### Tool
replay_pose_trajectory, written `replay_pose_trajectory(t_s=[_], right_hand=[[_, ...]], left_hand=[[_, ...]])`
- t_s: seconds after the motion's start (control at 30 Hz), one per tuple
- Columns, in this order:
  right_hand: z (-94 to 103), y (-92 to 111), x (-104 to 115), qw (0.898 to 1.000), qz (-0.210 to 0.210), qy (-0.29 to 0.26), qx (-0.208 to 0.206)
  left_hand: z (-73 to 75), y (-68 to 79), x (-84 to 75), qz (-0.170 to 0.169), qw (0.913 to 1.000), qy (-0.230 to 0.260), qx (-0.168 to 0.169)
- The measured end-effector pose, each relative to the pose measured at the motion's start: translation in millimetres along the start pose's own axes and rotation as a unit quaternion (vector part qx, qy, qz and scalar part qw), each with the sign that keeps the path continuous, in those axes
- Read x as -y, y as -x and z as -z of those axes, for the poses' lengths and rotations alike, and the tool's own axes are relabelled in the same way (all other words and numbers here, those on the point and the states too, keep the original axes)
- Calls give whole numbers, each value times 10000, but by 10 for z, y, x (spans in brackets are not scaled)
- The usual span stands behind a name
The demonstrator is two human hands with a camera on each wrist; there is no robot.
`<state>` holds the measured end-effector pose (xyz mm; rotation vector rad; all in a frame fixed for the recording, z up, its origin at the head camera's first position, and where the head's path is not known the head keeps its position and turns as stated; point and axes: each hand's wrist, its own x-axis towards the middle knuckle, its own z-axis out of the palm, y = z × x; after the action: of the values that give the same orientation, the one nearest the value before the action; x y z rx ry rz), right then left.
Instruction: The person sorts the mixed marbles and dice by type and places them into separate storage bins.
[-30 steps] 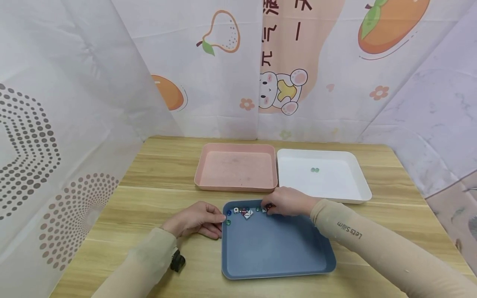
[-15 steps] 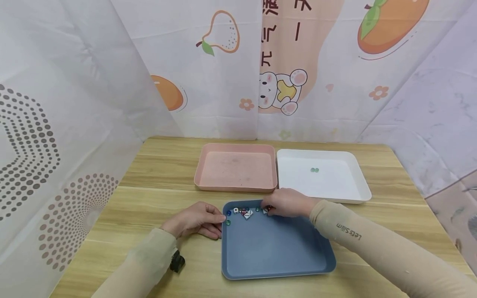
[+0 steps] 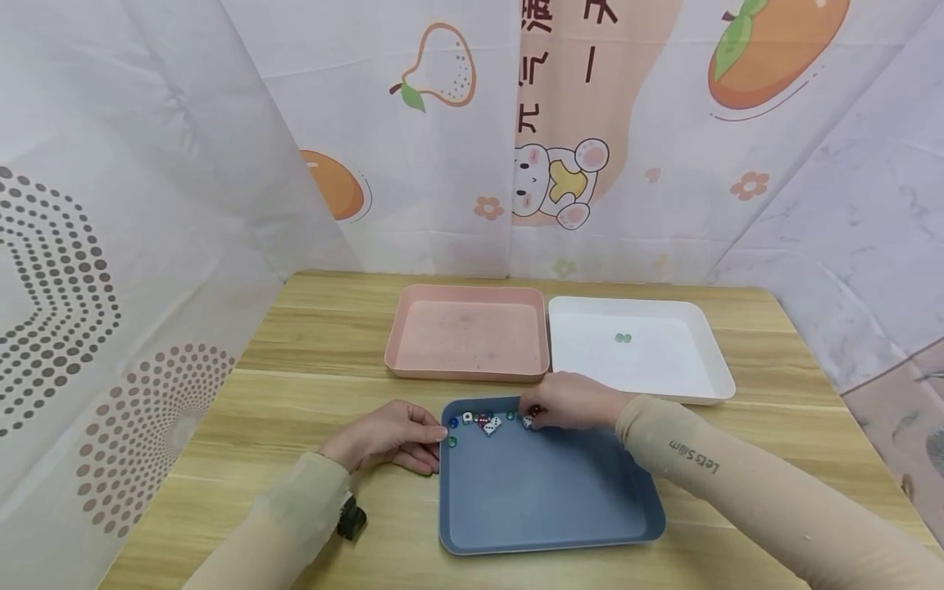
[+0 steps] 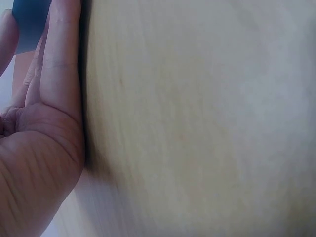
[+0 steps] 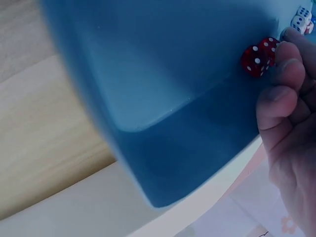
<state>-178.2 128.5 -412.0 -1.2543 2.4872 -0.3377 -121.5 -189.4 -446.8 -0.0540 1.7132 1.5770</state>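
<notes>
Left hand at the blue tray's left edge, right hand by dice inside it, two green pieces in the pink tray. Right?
Not quite: the two green pieces are in the white tray, not the pink tray; the head view shows it. The left hand, right hand, blue tray and dice are as stated.

The right sleeve [image 3: 752, 496] seems to read "LetsSlim" — upside down; beyond the tabletop's [image 3: 332, 328] far edge, the curtain [image 3: 637, 172] bears "元气满" and "一天", sideways.
</notes>
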Motion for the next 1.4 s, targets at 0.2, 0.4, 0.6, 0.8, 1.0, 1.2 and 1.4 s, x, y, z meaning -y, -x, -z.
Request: replay_pose_trajectory(t_s=[0.2, 0.4, 0.6, 0.8, 1.0, 1.2, 1.4], right_hand=[[24, 1, -2, 10000, 16, -77, 23], [72, 1, 12, 10000, -37, -70, 55], [155, 23, 35, 9995, -184, -239, 96], [201, 32, 5, 9986, -304, -423, 120], [259, 34, -36, 9972, -423, -597, 153], [352, 45, -96, 9965, -327, -762, -42], [473, 57, -168, 9945, -388, -947, -211]], left_hand=[[-5, 4, 5, -36, 10000, 7, -14], [-3, 0, 8, -38, 10000, 21, -31], [-7, 3, -1, -46, 10000, 35, -8], [-12, 6, 3, -64, 10000, 32, -48], [-29, 12, 12, -123, 9998, 83, -106], [-37, 18, 23, -180, 9997, 127, -111], [-30, 5, 28, -227, 9996, 143, -113]])
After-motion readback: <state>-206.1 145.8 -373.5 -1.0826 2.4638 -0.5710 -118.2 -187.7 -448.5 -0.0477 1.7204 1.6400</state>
